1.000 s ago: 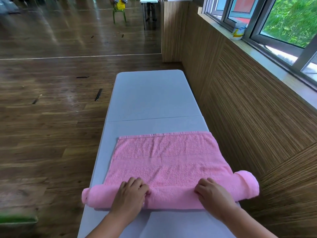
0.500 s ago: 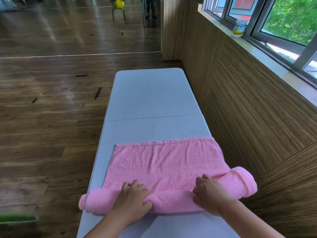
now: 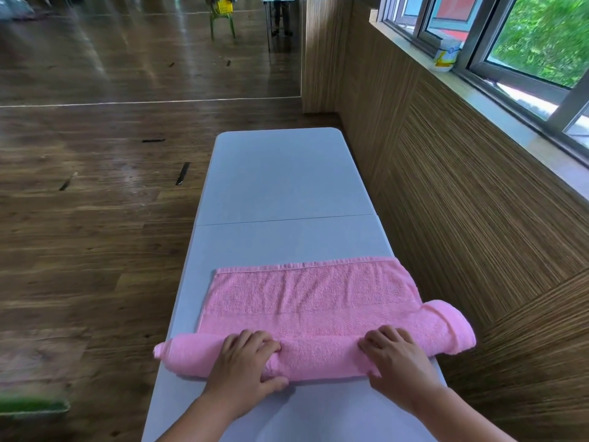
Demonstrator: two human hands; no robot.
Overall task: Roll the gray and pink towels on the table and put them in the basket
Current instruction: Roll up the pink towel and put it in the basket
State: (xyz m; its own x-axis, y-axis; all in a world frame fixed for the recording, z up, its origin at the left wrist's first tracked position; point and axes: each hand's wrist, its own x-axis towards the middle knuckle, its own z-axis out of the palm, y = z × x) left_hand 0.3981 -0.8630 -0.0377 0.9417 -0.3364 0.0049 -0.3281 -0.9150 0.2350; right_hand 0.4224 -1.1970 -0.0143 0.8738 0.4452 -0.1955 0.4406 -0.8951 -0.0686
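- Towel placement: the pink towel (image 3: 306, 298) lies across the near half of the desk (image 3: 287, 186). Its near part is wound into a roll that runs from the left edge to the right edge and sticks out past both. The flat part stops short of the seam across the desk's middle.
- Grip: the left hand (image 3: 247, 368) sits on the roll left of centre, with its fingers (image 3: 251, 341) curled together over the top and the thumb tucked against the near side. The right hand (image 3: 398, 368) sits right of centre with its fingers (image 3: 379, 338) curled over the top in the same way; its thumb is mostly hidden.
- Step in hand, as I judge it: rolling the pink towel toward the far edge, with a good share of the cloth not yet wound.
- Evenness: the right end looks fatter and sits farther along than the thin left end. The left side wants more push and a tighter tuck to square the roll up.
- Pressure: press down and forward together so the layers wind snug. A loose roll would likely spring open when lifted.
- Wrinkles: slight creases show in the flat part near the far hem, and smoothing them ahead of the roll should help.
- Spacing: hands set wider would likely steady the overhanging ends.
- Missing from the desk: the gray towel and the basket.
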